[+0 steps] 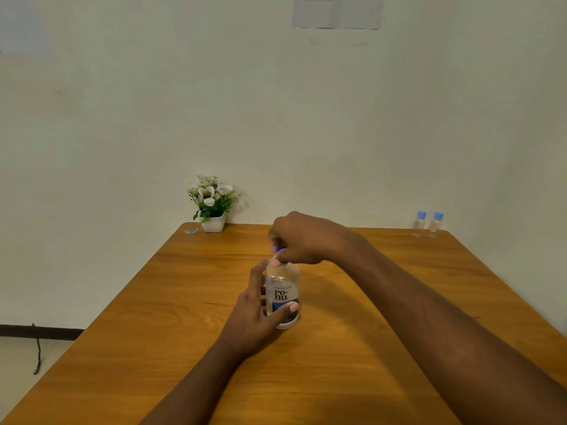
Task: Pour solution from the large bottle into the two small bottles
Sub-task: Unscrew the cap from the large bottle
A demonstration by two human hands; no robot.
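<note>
My left hand (260, 308) grips the large bottle (283, 289) from the side, thumb across the front. My right hand (302, 237) sits just above it, knuckles up, wrist bent, fingertips pinching the cap (279, 249). Both bare forearms reach forward.

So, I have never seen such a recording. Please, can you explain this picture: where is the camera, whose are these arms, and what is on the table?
There is no machine here; a person works with bare hands. The single camera sits on the person's head and looks forward and down, so the arms appear from the bottom edge. The left hand grips the large bottle, which stands upright on the wooden table. The right hand pinches its blue cap from above. At the far right corner stand two small bottles, both capped. At the far left stands a pot of white flowers.
</note>
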